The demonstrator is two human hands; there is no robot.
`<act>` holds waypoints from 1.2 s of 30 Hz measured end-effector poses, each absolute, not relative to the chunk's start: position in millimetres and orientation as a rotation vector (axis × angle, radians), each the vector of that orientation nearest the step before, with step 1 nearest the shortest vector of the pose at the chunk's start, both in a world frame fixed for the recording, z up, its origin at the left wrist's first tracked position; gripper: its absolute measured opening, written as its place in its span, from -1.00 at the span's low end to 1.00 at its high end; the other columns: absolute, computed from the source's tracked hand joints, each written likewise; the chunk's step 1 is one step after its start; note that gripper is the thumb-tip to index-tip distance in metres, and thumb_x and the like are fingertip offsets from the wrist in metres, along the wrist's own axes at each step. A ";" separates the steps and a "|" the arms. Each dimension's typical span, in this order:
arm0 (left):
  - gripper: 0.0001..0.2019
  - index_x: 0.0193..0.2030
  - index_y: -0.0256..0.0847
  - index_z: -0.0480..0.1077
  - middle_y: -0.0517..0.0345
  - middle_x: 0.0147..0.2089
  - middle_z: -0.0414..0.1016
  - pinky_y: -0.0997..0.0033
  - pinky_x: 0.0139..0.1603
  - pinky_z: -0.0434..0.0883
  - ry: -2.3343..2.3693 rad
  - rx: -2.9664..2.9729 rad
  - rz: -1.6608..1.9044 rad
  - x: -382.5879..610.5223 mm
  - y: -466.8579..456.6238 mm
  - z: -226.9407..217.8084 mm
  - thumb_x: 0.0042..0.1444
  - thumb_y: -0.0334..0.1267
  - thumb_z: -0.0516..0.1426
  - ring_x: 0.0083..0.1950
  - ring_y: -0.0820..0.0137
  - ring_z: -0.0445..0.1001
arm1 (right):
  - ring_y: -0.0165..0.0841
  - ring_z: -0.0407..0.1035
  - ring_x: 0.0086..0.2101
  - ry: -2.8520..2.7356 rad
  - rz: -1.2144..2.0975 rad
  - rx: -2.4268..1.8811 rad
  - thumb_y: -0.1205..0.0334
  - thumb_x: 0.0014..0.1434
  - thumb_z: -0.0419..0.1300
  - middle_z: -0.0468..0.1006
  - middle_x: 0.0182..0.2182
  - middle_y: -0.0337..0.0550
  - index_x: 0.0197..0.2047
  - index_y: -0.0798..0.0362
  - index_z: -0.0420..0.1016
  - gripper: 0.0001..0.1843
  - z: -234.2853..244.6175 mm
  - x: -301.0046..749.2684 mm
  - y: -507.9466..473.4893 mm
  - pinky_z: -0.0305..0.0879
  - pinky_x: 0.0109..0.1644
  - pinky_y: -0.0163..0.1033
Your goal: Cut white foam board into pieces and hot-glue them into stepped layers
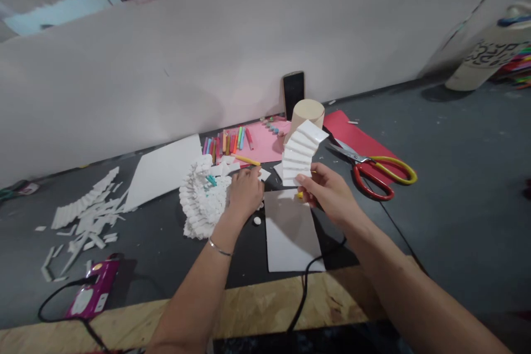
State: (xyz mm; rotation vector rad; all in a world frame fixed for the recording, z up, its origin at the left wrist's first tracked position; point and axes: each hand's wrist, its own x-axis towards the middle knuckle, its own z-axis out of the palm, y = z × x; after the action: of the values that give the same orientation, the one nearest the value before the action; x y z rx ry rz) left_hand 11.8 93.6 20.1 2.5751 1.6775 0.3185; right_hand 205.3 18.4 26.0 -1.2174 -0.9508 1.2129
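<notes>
My right hand (327, 191) is closed on a curved fan of overlapping white pieces (297, 156), pinching its lower end between thumb and fingers. A small yellow object (300, 195) shows under those fingers; its kind is hard to tell. My left hand (246, 191) reaches down at the right side of a ruffled white round piece (194, 199), fingers bent and slightly apart, near loose white pieces (226, 167). Their tips are partly hidden. A yellow stick (248, 160) lies just beyond. Below the fan is a white rectangular sheet (292, 238).
Scissors (360, 159) with red and yellow handles lie right, partly on red sheet (352, 127). A phone (293, 94) stands behind a beige cylinder (308, 108). Coloured sticks (228, 142) lie on pink paper (265, 149). White scraps (93, 224) and a magenta device (97, 287) are left; a cable (307, 282) crosses the front edge.
</notes>
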 end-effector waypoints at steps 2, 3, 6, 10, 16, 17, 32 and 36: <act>-0.59 0.18 -0.23 0.31 -0.03 0.08 0.52 0.10 0.19 0.22 1.682 2.569 0.333 17.6 93.8 22.2 0.19 -0.40 -0.04 0.14 0.18 0.37 | -0.52 0.22 -0.64 -0.918 1.194 -1.187 -0.07 0.04 0.33 0.43 -0.57 -0.32 -0.30 0.02 0.36 -0.63 27.8 209.3 19.6 0.13 -0.63 -0.37; -0.58 0.18 -0.22 0.31 -0.02 0.12 0.50 0.11 0.20 0.21 1.665 2.581 0.350 21.1 93.2 23.1 0.19 -0.40 -0.04 0.18 0.18 0.34 | -0.53 0.20 -0.65 -0.897 1.186 -1.171 -0.06 0.03 0.34 0.42 -0.58 -0.33 -0.30 0.02 0.35 -0.63 28.9 211.2 20.2 0.13 -0.63 -0.38; -0.55 0.23 -0.19 0.27 -0.02 0.17 0.46 0.14 0.21 0.20 1.476 2.692 0.325 33.8 90.1 24.4 0.18 -0.40 -0.01 0.26 0.21 0.28 | -0.54 0.17 -0.67 -0.833 1.174 -1.137 -0.05 0.01 0.37 0.40 -0.60 -0.36 -0.31 0.01 0.33 -0.62 31.7 214.5 21.2 0.11 -0.64 -0.38; -0.56 0.22 -0.18 0.28 -0.04 0.08 0.51 0.17 0.18 0.24 1.374 2.750 0.290 39.6 90.9 26.6 0.20 -0.40 -0.02 0.18 0.23 0.37 | -0.53 0.16 -0.67 -0.817 1.186 -1.128 -0.04 0.00 0.37 0.37 -0.63 -0.37 -0.31 0.00 0.31 -0.61 33.5 213.9 21.0 0.10 -0.64 -0.38; -0.54 0.26 -0.38 0.21 -0.22 -0.07 0.55 0.14 -0.05 0.35 2.107 2.512 0.242 4.8 109.9 35.5 0.22 -0.38 -0.09 -0.03 0.07 0.52 | -0.51 0.19 -0.64 -0.876 1.191 -1.177 -0.06 0.05 0.34 0.44 -0.55 -0.30 -0.29 0.00 0.33 -0.63 33.8 213.7 18.2 0.13 -0.63 -0.37; -0.54 0.26 -0.39 0.21 -0.23 -0.09 0.56 0.14 -0.06 0.35 2.147 2.504 0.164 -0.3 113.1 35.3 0.23 -0.37 -0.09 -0.05 0.06 0.53 | -0.51 0.19 -0.64 -0.887 1.189 -1.186 -0.07 0.05 0.34 0.44 -0.54 -0.29 -0.28 -0.01 0.33 -0.63 33.3 213.9 17.8 0.14 -0.63 -0.36; -0.55 0.25 -0.38 0.19 -0.22 -0.17 0.57 0.11 -0.08 0.40 2.202 2.386 -0.029 -14.6 115.6 30.0 0.22 -0.38 -0.09 -0.10 0.05 0.56 | -0.51 0.20 -0.63 -0.855 1.227 -1.153 -0.06 0.04 0.35 0.43 -0.55 -0.30 -0.29 0.00 0.33 -0.63 30.4 212.3 18.4 0.14 -0.64 -0.38; -0.53 0.20 -0.35 0.27 -0.26 0.04 0.49 0.16 0.05 0.38 2.058 2.545 0.051 -18.4 124.2 30.8 0.15 -0.52 -0.10 0.11 0.09 0.45 | -0.51 0.20 -0.63 -0.846 1.226 -1.159 -0.05 0.04 0.35 0.43 -0.55 -0.30 -0.30 0.00 0.32 -0.62 32.5 212.2 17.9 0.14 -0.64 -0.38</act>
State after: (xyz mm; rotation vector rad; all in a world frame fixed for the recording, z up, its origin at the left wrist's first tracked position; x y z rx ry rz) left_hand -18.4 124.2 30.8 2.5454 2.0582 0.0509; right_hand 212.2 17.9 32.5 -1.1588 -0.8456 1.2255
